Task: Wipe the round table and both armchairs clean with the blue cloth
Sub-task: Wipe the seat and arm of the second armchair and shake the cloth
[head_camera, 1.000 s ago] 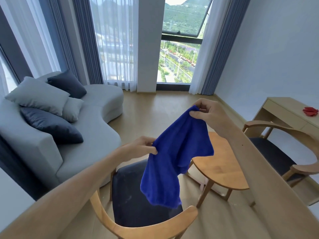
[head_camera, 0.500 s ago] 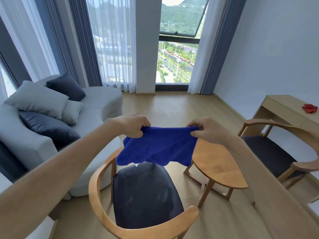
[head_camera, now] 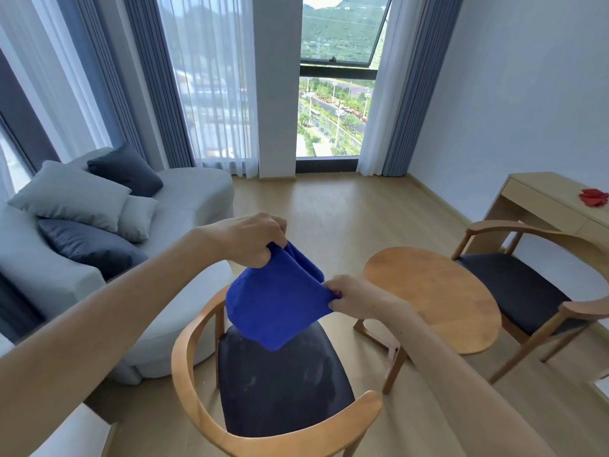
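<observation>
Cloth now folded over, no longer stretched flat between the hands: blue cloth hangs doubled in the air above the near armchair seat, touching nothing else. Left hand fingers curl around its upper edge; right hand fingers pinch the right corner. Round table surface sits just right; second armchair beyond it.
</observation>
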Motion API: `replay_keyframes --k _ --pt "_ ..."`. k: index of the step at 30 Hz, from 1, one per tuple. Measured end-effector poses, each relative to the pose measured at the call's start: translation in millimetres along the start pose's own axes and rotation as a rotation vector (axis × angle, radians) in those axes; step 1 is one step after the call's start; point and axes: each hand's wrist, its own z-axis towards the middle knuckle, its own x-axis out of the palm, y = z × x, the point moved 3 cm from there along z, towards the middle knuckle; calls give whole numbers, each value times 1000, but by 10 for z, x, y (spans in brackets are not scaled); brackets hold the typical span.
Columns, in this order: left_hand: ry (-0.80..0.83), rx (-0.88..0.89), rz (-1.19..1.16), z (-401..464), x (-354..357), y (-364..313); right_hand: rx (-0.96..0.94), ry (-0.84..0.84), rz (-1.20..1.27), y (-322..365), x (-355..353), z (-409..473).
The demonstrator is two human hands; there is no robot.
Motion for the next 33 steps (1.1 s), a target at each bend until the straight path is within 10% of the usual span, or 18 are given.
replay_keyframes --k 22,33 --pt "-7 10 -102 -229 -9 -6 -196 -279 99 -39 -100 134" --pt "-345 -99 -289 -151 190 327 -223 -279 172 -4 -539 57"
